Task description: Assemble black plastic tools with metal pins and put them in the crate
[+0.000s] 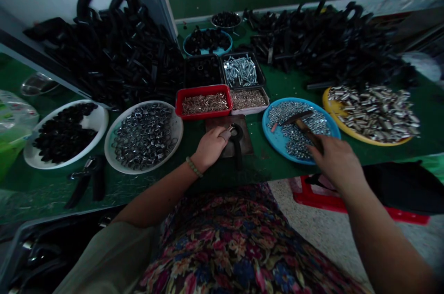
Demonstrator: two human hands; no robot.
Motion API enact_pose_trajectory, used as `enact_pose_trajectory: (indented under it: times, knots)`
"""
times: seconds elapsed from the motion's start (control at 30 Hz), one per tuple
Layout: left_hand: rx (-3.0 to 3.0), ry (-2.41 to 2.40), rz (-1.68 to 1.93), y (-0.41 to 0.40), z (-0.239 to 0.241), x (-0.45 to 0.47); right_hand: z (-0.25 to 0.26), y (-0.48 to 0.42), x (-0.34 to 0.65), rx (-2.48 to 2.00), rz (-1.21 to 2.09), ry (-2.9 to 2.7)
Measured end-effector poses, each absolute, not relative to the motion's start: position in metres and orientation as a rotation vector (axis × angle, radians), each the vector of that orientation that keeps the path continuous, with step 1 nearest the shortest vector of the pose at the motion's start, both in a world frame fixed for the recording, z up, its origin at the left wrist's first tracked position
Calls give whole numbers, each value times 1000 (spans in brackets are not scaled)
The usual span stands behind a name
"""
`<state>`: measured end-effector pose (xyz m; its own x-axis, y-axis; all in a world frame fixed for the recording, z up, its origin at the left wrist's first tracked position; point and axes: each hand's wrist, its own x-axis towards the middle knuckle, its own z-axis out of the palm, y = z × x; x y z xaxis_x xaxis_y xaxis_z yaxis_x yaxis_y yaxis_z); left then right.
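Note:
My left hand [212, 147], with a beaded bracelet at the wrist, pinches the rounded head of a black handle part [237, 151] lying on a dark metal plate [247, 129]. A small shiny metal piece [231, 127] shows at its fingertips; how it sits against the part is unclear. My right hand [338, 159] is wrapped round the wooden handle of a hammer [305, 128]. The hammer's head is over a blue plate [268, 135] of small silver nuts [294, 122]. A small pinkish piece [274, 127] lies near the hammer head.
Behind my hands stand a red tray [178, 108] of rivets and a black tray [261, 82] of screws. A white plate [108, 148] of metal rings lies left, a yellow plate [335, 111] of metal sleeves right. Black parts [135, 53] are heaped behind. Black pruning shears [90, 176] lie front left.

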<state>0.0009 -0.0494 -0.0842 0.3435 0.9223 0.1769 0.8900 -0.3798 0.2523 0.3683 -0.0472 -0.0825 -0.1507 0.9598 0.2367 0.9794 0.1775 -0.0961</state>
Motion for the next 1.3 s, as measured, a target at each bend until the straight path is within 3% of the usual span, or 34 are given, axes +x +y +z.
enact_pose_trajectory:
  times: [0.17,0.43,0.6,1.0,1.17,1.3]
  knots:
    - [2474,1591,409,-62,-77,-5,-84,-46,376,-2090,-63,-2227]
    - [2356,1594,349,-69,-77,-5,-38,-70,256,-1636,528,-2183]
    - [2316,1554,391,-69,-76,-8,-35,-63,228,-1551,446,-2156]
    - [2227,1546,446,-69,-69,-18,-33,-62,224,-1592,631,-2241]
    - [2138,1802,920,-7,-35,-36,-35,-82,226,-1554,598,-2275]
    - [2433,1663,480,76,-28,8,-46,-84,225,-1551,631,-2303]
